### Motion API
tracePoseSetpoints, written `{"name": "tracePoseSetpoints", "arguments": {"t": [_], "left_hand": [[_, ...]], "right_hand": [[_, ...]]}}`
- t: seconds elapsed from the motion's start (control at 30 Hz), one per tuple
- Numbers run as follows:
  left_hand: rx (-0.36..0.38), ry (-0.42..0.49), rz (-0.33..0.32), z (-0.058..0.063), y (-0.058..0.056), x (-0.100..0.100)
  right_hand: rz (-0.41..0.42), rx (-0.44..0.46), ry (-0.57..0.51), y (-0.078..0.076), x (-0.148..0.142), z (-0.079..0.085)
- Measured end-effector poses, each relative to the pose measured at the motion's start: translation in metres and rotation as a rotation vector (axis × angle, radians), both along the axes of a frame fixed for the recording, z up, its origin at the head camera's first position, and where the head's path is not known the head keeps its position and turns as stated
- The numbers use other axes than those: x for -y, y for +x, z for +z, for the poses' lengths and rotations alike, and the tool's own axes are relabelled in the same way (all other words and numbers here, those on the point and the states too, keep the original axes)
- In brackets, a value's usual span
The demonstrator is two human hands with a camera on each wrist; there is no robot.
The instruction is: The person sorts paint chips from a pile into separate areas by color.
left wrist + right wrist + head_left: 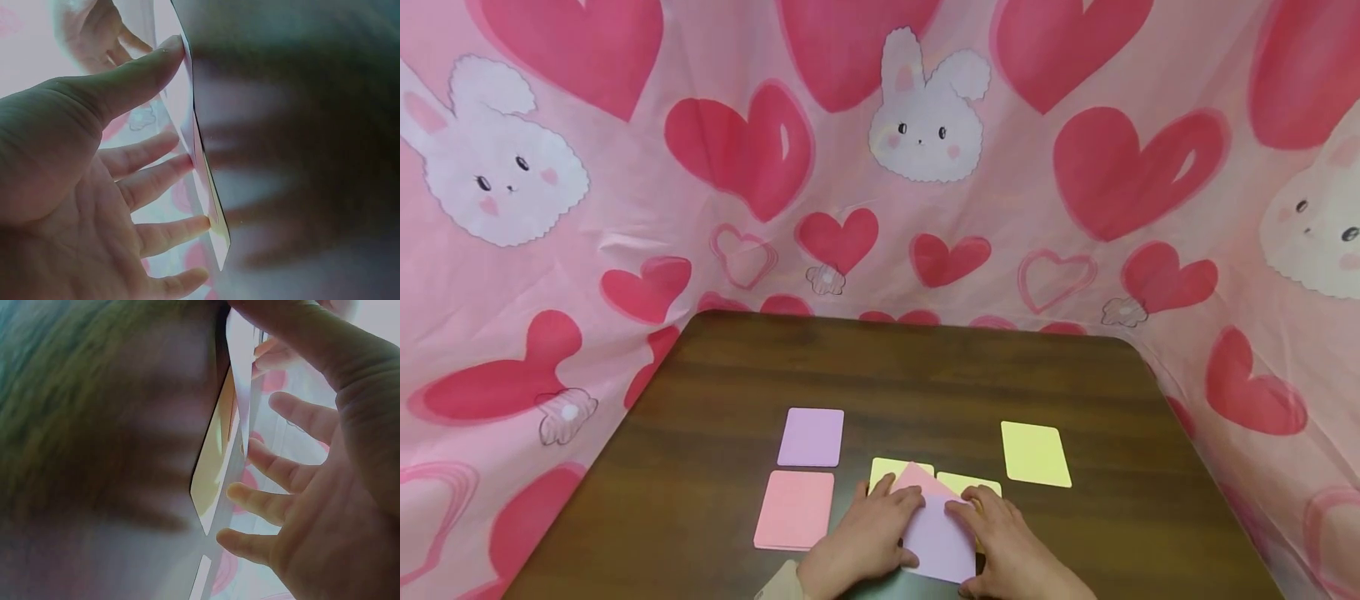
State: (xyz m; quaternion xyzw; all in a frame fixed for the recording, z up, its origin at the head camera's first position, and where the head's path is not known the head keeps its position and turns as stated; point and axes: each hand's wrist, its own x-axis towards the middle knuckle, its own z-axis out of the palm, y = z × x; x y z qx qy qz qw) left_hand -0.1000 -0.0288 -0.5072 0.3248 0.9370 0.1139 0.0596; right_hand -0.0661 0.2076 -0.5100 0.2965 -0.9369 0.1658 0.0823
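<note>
A light purple card (pixel 942 540) lies between my two hands at the near side of the table. Beneath it a pink card (pixel 914 476) pokes out as a pointed corner. Two yellow cards, a left one (pixel 886 468) and a right one (pixel 973 482), lie partly covered under those. My left hand (pixel 874 533), fingers spread, touches the purple card's left side with thumb and fingertips. On the other side my right hand (pixel 1017 546) has its fingertips at the card's upper right and its thumb by the near right corner. The right wrist view shows the purple card tilted above the yellow card (pixel 209 469).
Left of the hands lie another purple card (pixel 811 437) and, nearer, a small pink stack of cards (pixel 794 510). A separate yellow card (pixel 1036 454) lies to the right. The dark wooden table (pixel 910 367) meets a pink heart-and-rabbit cloth (pixel 865 192) at its far edge.
</note>
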Motion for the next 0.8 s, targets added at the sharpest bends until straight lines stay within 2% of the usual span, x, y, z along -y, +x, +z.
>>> {"name": "tracePoseSetpoints", "arguments": {"t": [0.1, 0.23, 0.33, 0.6, 0.8], "left_hand": [[-0.006, -0.024, -0.009, 0.003, -0.002, 0.0], [0.023, -0.043, -0.038, 0.007, -0.004, 0.002], [0.046, -0.046, -0.06, 0.011, -0.007, 0.003], [0.034, -0.045, -0.076, 0.028, -0.028, 0.015], [0.034, -0.01, -0.046, 0.041, -0.043, 0.029]], "right_hand": [[-0.004, 0.019, -0.011, -0.001, 0.0, 0.002], [-0.017, 0.123, -0.028, 0.0, 0.0, 0.006], [-0.02, 0.161, -0.047, 0.0, 0.002, 0.01], [0.023, 0.09, -0.094, -0.018, 0.006, 0.022], [0.045, 0.109, -0.1, -0.038, 0.017, 0.033]]}}
